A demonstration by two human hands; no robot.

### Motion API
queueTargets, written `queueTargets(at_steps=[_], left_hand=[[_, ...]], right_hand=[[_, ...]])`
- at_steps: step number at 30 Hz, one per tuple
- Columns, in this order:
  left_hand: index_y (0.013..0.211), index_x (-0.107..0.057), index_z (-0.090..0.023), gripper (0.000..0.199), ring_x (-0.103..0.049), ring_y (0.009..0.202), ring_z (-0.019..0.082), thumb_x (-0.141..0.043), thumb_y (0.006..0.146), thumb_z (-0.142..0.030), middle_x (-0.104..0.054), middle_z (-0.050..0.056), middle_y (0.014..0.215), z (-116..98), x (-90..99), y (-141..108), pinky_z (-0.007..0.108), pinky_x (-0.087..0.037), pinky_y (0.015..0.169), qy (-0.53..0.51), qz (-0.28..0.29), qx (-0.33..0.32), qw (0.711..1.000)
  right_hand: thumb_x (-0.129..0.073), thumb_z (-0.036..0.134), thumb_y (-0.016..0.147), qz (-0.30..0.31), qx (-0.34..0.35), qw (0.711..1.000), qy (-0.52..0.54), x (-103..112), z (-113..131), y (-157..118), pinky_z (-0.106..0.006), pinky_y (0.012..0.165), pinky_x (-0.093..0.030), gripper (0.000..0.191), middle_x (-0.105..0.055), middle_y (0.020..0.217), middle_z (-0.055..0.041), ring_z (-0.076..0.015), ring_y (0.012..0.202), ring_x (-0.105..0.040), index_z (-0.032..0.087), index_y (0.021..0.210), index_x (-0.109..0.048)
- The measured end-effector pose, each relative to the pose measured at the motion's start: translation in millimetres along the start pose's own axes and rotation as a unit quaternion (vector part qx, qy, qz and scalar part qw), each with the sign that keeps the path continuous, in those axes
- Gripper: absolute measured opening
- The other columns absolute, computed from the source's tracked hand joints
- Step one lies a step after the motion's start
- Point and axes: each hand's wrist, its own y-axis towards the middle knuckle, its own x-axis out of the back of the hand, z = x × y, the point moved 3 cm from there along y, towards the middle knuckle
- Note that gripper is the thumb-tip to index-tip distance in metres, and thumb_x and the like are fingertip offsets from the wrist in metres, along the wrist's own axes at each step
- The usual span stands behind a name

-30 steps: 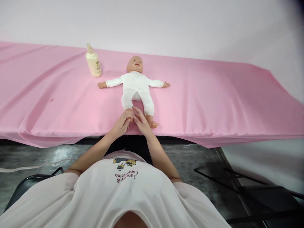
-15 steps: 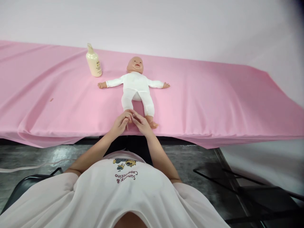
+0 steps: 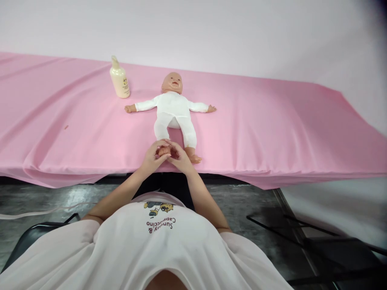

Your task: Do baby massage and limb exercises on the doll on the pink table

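1. The doll lies on its back on the worktop, arms spread, head away from the person, feet near the front edge. The left hand and right hand curl into a narrow ring around its foot on the person's left, fingertips and thumbs close together. How firmly they press, I cannot tell.

2. Too much pull toward the body could drag the whole doll over the near edge, since its feet already lie close to it and nothing visible holds the torso.

3. Uneven force is another risk: if one hand turns the foot while the other slackens, the leg could twist at the ankle or slip out of the ring.

4. The pink cloth is creased and hangs loose at the front. A forearm leaning on that edge could tug it, shifting everything on top.

5. The pump bottle stands upright near the doll's outstretched fist. If the doll swings round, that arm could knock the bottle, which looks tall enough to topple.

6. The other foot lies just beside the right hand, so a wide elbow or wrist movement might catch it.
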Motion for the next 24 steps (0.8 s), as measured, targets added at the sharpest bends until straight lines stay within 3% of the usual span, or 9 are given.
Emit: queueTargets(at_steps=[3, 6, 10, 15, 19, 24], left_hand=[[0.108, -0.067, -0.02, 0.028, -0.07, 0.115, 0.023, -0.068, 0.096, -0.046, -0.074, 0.011, 0.116, -4, -1.5, 1, 0.043, -0.055, 0.105, 0.004, 0.014, 0.006, 1.0], [0.104, -0.068, -0.02, 0.029, -0.072, 0.109, 0.021, -0.059, 0.101, -0.048, -0.076, 0.01, 0.114, -9, -0.1, 1, 0.04, -0.058, 0.099, 0.013, -0.005, 0.034, 0.999], [0.097, -0.065, -0.021, 0.03, -0.072, 0.102, 0.02, -0.055, 0.102, -0.048, -0.076, 0.008, 0.107, -11, 2.0, -2, 0.037, -0.058, 0.092, 0.034, -0.048, 0.038, 0.998], [0.094, -0.064, -0.022, 0.027, -0.071, 0.1, 0.02, -0.054, 0.102, -0.045, -0.075, 0.007, 0.105, -8, 1.6, -4, 0.038, -0.057, 0.091, 0.05, -0.06, 0.037, 0.996], [0.085, -0.065, -0.021, 0.026, -0.067, 0.113, 0.025, -0.058, 0.1, -0.041, -0.072, 0.009, 0.115, -5, 3.7, -2, 0.048, -0.05, 0.105, 0.129, -0.069, 0.017, 0.989], [0.09, -0.068, -0.02, 0.024, -0.058, 0.13, 0.03, -0.057, 0.101, -0.037, -0.065, 0.013, 0.13, 6, 3.3, 2, 0.056, -0.039, 0.116, 0.148, -0.035, 0.072, 0.986]], right_hand=[[-0.082, 0.054, 0.08, -0.034, -0.009, 0.999, 0.007, 1, -7, 0, -0.043, 0.105, -0.056, 0.049, -0.07, 0.113, -0.0045, -0.0219, 0.11, -0.07, 0.027, 0.113, -0.059], [-0.083, 0.056, 0.077, -0.055, -0.032, 0.998, 0.009, 3, -11, 0, -0.041, 0.096, -0.058, 0.045, -0.067, 0.091, 0.0013, -0.0189, 0.091, -0.069, 0.027, 0.096, -0.054], [-0.082, 0.055, 0.077, -0.051, -0.041, 0.998, 0.001, 3, -10, 3, -0.039, 0.094, -0.056, 0.04, -0.067, 0.091, 0.0003, -0.0191, 0.092, -0.067, 0.025, 0.088, -0.057], [-0.079, 0.049, 0.08, -0.045, -0.035, 0.998, -0.012, 2, -8, 4, -0.039, 0.095, -0.056, 0.032, -0.068, 0.098, -0.0013, -0.0196, 0.095, -0.067, 0.025, 0.093, -0.063], [-0.079, 0.044, 0.081, -0.04, -0.033, 0.999, -0.015, 2, -10, 3, -0.041, 0.101, -0.056, 0.028, -0.069, 0.1, -0.0021, -0.0204, 0.1, -0.068, 0.025, 0.095, -0.065], [-0.078, 0.045, 0.08, -0.033, -0.028, 0.999, -0.004, 3, -14, 6, -0.042, 0.103, -0.056, 0.029, -0.069, 0.105, -0.0032, -0.0214, 0.105, -0.068, 0.025, 0.096, -0.065]])
